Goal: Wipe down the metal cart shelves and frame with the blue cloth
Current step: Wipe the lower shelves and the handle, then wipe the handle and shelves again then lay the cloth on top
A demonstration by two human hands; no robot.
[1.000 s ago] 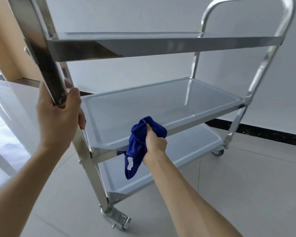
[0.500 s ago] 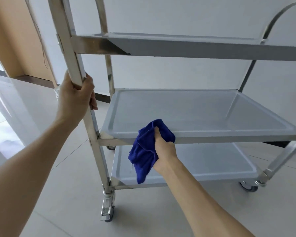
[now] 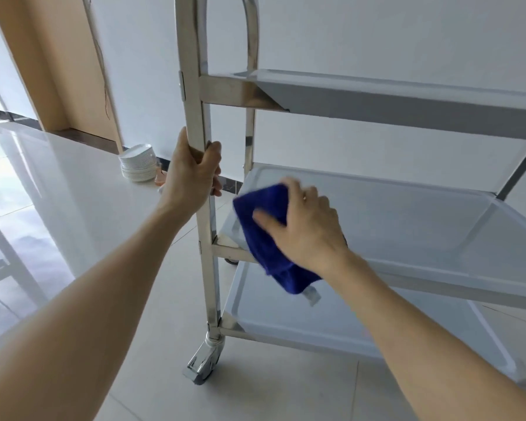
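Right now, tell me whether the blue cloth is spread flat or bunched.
Bunched. The blue cloth lies crumpled under the right hand on the middle shelf, one end hanging over the front rim.

The room is bright with soft daylight that seems to come from the far left, where the shiny floor (image 3: 43, 183) shows big white glare. The white wall (image 3: 377, 34) looks flat and has hardly any shadows. The right hand (image 3: 304, 226) and the blue cloth (image 3: 268, 235) are smeared with blur. Straight lines bend near the edges, like the cart post (image 3: 192, 86). The plates (image 3: 137, 162) far off look a little soft.
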